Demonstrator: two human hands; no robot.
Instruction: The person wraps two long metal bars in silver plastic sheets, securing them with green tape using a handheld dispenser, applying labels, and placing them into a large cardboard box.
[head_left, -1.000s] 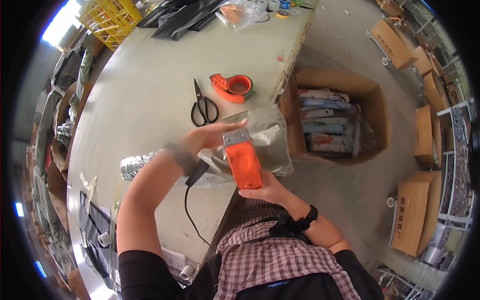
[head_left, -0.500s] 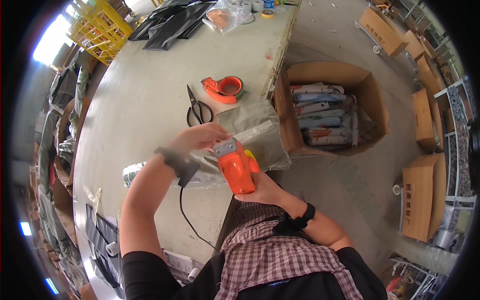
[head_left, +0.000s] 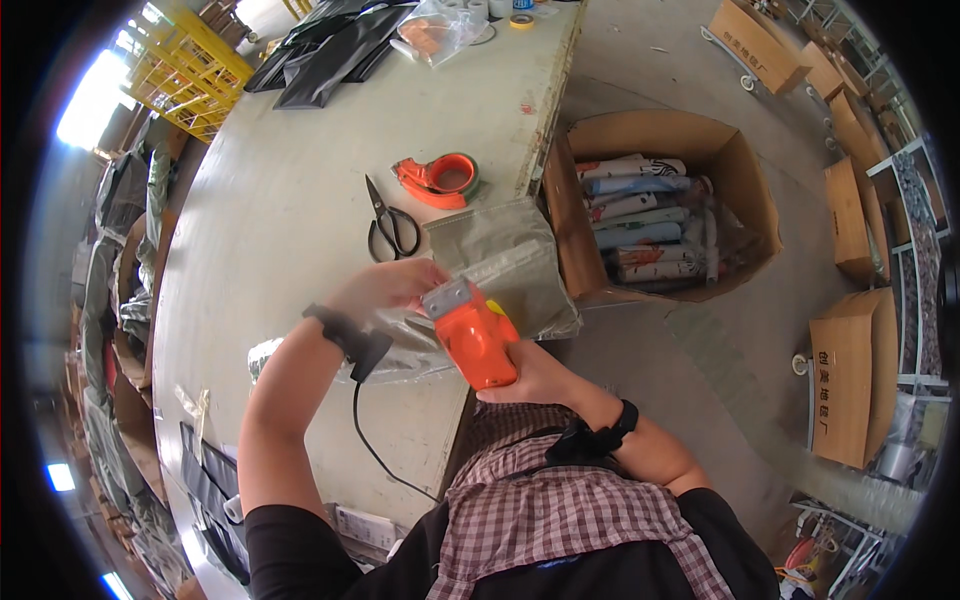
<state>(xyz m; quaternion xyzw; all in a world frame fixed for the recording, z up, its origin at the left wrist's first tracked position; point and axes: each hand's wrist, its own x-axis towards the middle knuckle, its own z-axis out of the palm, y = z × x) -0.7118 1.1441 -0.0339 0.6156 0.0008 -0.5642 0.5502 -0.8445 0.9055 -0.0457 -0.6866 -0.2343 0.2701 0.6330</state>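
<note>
My right hand (head_left: pixel 535 377) is wrapped round an orange hand tool (head_left: pixel 475 342) with a riveted metal plate at its front end and a yellow part on its side. My left hand (head_left: pixel 395 285) is at that metal end, fingers closed and slightly blurred; what they pinch is hidden. Below both hands lies a clear plastic wrapping (head_left: pixel 415 365), partly covered by my arms. Beside the tool, a grey-green sheet in clear plastic (head_left: pixel 515 240) rests at the table edge. Black-handled scissors (head_left: pixel 392 228) lie just beyond my left hand, with a red tape dispenser (head_left: pixel 440 180) farther off.
A cardboard box (head_left: pixel 755 200) holding several wrapped rolls stands against the right side of the table (head_left: pixel 270 200). Black plastic bags (head_left: pixel 335 60) lie at the far end. Cardboard boxes on wheeled carts (head_left: pixel 850 380) line the right. A black cable (head_left: pixel 375 450) hangs from my left wrist.
The view has shifted slightly. My left hand has moved a little at the tool's metal end, and the tool stays in my right hand.
</note>
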